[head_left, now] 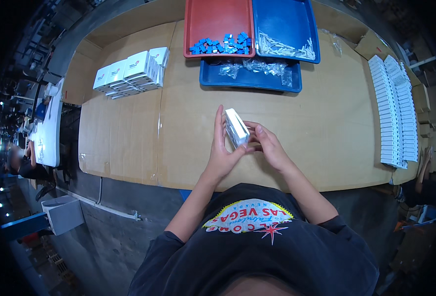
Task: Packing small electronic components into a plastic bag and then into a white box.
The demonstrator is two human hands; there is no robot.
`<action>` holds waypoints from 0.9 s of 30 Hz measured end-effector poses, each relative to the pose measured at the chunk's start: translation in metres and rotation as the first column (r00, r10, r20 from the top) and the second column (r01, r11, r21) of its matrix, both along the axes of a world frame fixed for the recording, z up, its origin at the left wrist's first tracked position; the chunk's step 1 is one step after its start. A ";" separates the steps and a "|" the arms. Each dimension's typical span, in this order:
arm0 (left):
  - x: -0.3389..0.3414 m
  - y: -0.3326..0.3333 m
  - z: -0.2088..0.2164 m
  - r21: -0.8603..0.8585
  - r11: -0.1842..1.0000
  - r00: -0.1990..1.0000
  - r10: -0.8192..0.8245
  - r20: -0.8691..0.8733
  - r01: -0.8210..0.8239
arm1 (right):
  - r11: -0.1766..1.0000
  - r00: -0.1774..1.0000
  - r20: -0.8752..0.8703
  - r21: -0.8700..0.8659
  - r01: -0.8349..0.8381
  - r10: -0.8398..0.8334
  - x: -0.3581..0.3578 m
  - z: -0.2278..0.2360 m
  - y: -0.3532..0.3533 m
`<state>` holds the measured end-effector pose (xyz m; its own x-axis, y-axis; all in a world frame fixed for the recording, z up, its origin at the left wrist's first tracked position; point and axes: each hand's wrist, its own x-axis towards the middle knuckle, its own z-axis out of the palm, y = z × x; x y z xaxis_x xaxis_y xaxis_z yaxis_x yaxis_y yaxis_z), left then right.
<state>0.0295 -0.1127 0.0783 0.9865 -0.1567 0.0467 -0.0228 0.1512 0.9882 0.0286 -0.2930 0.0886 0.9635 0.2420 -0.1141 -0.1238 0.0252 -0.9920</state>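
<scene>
A small white box (236,127) is held up, tilted, between my two hands over the middle of the cardboard-covered table. My left hand (221,157) grips it from the left, with the fingers up along its side and the thumb at its lower end. From the right, my right hand (272,147) has curled fingers against the box's side and lower corner. Parts of the fingertips and the box's far face are hidden.
Stacked white boxes (131,71) stand at the far left. Beyond my hands are a red tray (218,19) of blue pieces, a blue tray (284,19) of whitish sticks and a lower blue tray (250,85) of clear plastic bags. Long rows of white boxes (388,113) line the right edge.
</scene>
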 end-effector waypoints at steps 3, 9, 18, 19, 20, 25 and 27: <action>0.000 0.001 0.003 0.137 0.988 0.987 -0.095 0.129 0.077 | 0.966 0.929 -0.360 0.257 0.015 0.081 0.001 0.013 0.006; 0.002 -0.004 -0.006 -0.097 0.995 1.000 0.000 0.008 0.001 | 0.973 0.987 -0.155 0.213 0.085 -0.052 0.000 0.006 0.020; 0.002 -0.015 0.004 -0.098 0.986 0.990 0.138 0.012 -0.137 | 0.957 0.893 0.446 -0.226 0.182 -0.064 -0.014 0.008 0.042; 0.002 -0.015 0.002 -0.099 0.986 0.990 0.139 0.012 -0.137 | 0.958 0.878 0.475 -0.219 0.187 -0.063 -0.016 0.007 0.044; 0.001 -0.016 0.000 -0.143 0.980 0.989 0.146 0.026 -0.141 | 0.958 0.878 0.474 -0.220 0.186 -0.062 -0.017 0.007 0.045; -0.001 -0.018 -0.002 -0.214 0.967 0.987 0.154 0.052 -0.140 | 0.936 0.816 0.578 -0.281 0.214 -0.013 -0.021 0.004 0.046; -0.001 -0.018 -0.003 -0.173 0.974 0.985 0.158 0.062 -0.146 | 0.939 0.813 0.583 -0.271 0.213 -0.016 -0.021 0.006 0.046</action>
<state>0.0283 -0.1309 0.0756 0.9909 0.0110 0.1340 -0.1310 0.3031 0.9439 0.0078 -0.2467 0.0942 0.8964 0.1723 0.4084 0.4430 -0.3155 -0.8392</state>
